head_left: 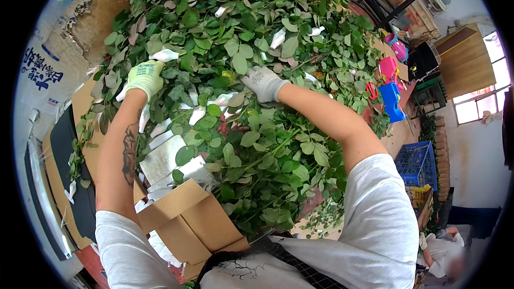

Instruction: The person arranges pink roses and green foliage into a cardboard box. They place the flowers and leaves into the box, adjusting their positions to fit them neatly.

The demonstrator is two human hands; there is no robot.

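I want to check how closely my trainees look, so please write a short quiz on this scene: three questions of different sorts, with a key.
1. Multiple choice: the glove on the left hand is
a) blue
b) yellow-green
c) black
2. True or false: the blue crate is on the person's right.
3. Fill the gap: the right hand is at a heap of stems thick with green ____.

Key: 1 b; 2 true; 3 leaves.

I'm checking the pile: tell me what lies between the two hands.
Green leaves lie between the left hand and the right hand, as the head view shows.
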